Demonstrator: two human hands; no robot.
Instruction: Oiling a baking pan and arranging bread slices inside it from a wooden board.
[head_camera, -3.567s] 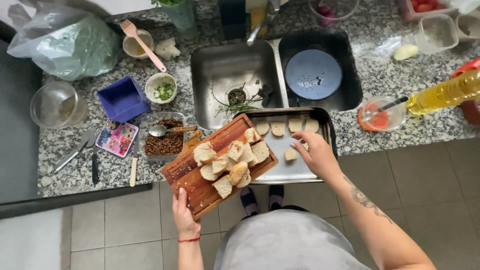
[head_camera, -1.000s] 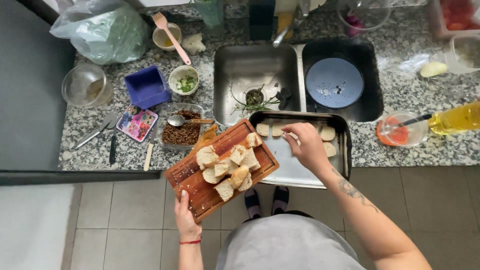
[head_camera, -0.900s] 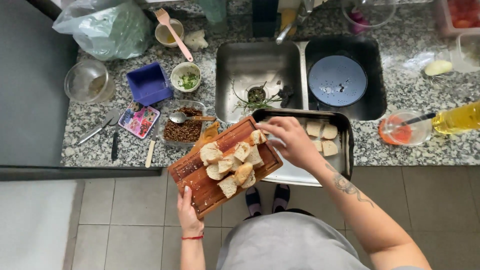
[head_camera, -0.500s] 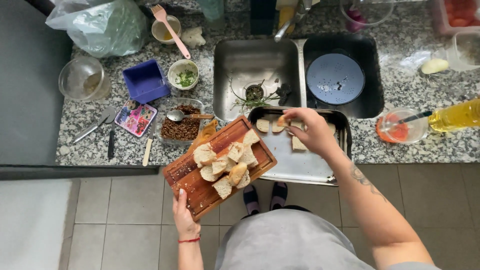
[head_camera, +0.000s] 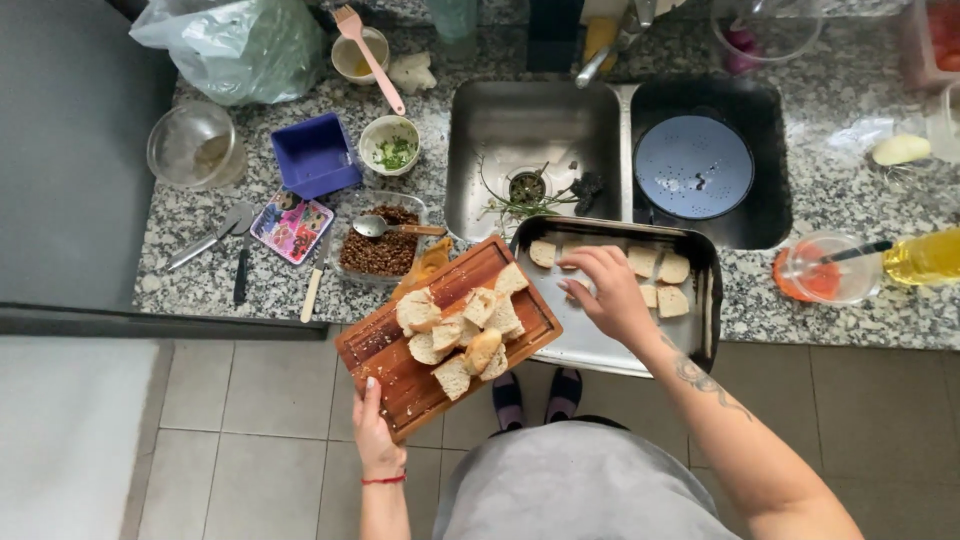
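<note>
My left hand (head_camera: 373, 430) grips the near corner of a wooden cutting board (head_camera: 385, 360), held out over the floor past the counter edge. Several bread slices (head_camera: 462, 333) are piled on the board. My right hand (head_camera: 608, 293) hovers over a metal baking tray (head_camera: 590, 345) with its fingers spread, palm down, near the tray's left part. Several bread slices (head_camera: 672, 283) lie flat along the tray's far side. Nothing shows in the right hand's fingers.
A double sink (head_camera: 530, 150) lies behind the tray, with a blue colander (head_camera: 693, 166) in its right basin. On the granite counter (head_camera: 200, 280) are a glass dish of brown grains (head_camera: 378, 254), a blue box (head_camera: 314, 155), a herb bowl (head_camera: 389, 147), knives (head_camera: 210, 240) and an oil bottle (head_camera: 922, 258).
My right hand went from the tray to the board, took a slice, carried it back over the tray and now has its fingers spread above the tray. The board stays held.
</note>
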